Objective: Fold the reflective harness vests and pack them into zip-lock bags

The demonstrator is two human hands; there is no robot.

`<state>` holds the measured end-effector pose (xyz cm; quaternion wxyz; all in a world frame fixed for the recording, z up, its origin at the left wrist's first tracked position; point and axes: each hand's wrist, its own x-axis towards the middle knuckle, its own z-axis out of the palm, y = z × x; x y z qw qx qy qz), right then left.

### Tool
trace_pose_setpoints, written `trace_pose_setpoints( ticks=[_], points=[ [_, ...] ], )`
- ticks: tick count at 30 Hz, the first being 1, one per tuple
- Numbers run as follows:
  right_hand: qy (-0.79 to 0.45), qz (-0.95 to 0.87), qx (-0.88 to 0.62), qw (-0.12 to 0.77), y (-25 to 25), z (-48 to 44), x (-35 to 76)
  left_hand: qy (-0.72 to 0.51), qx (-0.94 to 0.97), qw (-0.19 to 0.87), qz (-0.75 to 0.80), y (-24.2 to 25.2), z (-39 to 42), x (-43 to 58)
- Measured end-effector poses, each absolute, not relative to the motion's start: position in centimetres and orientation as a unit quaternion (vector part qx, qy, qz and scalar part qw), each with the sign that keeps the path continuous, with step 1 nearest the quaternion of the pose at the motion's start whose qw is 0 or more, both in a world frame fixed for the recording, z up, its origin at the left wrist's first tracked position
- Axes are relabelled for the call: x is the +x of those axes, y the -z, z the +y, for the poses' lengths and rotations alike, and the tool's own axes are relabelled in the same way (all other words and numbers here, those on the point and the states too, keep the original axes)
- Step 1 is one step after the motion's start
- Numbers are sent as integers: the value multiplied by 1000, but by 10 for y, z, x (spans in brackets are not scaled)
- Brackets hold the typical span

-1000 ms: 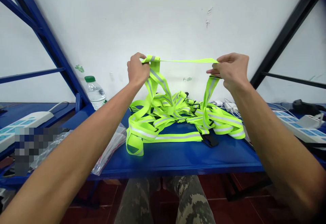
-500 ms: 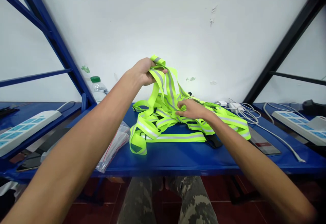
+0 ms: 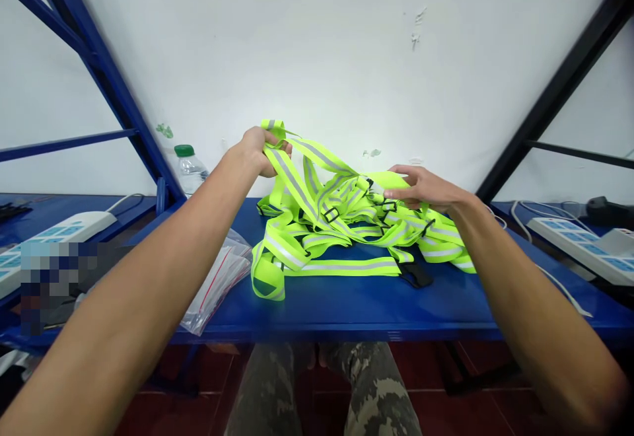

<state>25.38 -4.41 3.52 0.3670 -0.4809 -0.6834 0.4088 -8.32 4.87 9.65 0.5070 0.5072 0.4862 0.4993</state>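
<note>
A tangle of neon-yellow reflective straps [image 3: 341, 231] with grey stripes and black buckles lies on the blue table [image 3: 347, 310]. My left hand [image 3: 257, 150] is closed on one end of a strap and holds it raised above the heap at the left. My right hand [image 3: 421, 188] pinches another part of the straps at the right side of the heap, just above the table. A black buckle [image 3: 416, 276] lies at the front right of the pile.
A clear plastic bag [image 3: 218, 284] lies left of the straps. A water bottle [image 3: 191, 168] stands at the back left by the blue frame post [image 3: 99, 72]. Power strips [image 3: 584, 248] and white cables sit on the right, another power strip [image 3: 59, 228] on the left.
My right hand let go of the raised strap, dropped to the heap, then took hold of straps further right. My left hand lowered slightly, still holding its strap end.
</note>
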Motion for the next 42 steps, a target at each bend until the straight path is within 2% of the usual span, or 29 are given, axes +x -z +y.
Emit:
trace_pose_setpoints(
  ticks=[2, 7, 10, 14, 18, 21, 24, 26, 29, 32, 36, 42],
  points=[
    [-383, -689, -492, 370, -40, -45, 262, -518, 426, 558, 489, -92, 48, -86],
    [-431, -577, -394, 571, -50, -44, 273, -490, 424, 613, 452, -84, 46, -89],
    [-371, -525, -405, 651, -54, -42, 277, -507, 410, 633, 417, -84, 47, -86],
    [-300, -535, -444, 653, -52, -40, 278, -525, 363, 645, 421, -84, 47, -80],
    [-299, -587, -392, 642, -47, -41, 265, -476, 417, 618, 467, -73, 45, -74],
    [-280, -645, -380, 601, -42, -36, 241, -397, 514, 547, 528, -61, 36, -63],
    [-250, -679, -404, 559, -33, -27, 215, -284, 666, 366, 585, -52, 13, -49],
    [-239, -708, -412, 521, -26, -21, 203, -154, 778, 261, 550, -47, -9, -40],
    [-202, -780, -432, 405, -17, -20, 198, 46, 856, 181, 482, -37, -40, -31],
    [-192, -834, -450, 257, -13, -25, 204, 169, 848, 139, 483, -20, -52, -27],
    [-203, -861, -450, 126, -12, -36, 223, 159, 853, 88, 488, 2, -44, -31],
    [-174, -843, -505, 64, 13, -46, 245, 33, 886, 95, 453, -4, -23, -49]
  ],
)
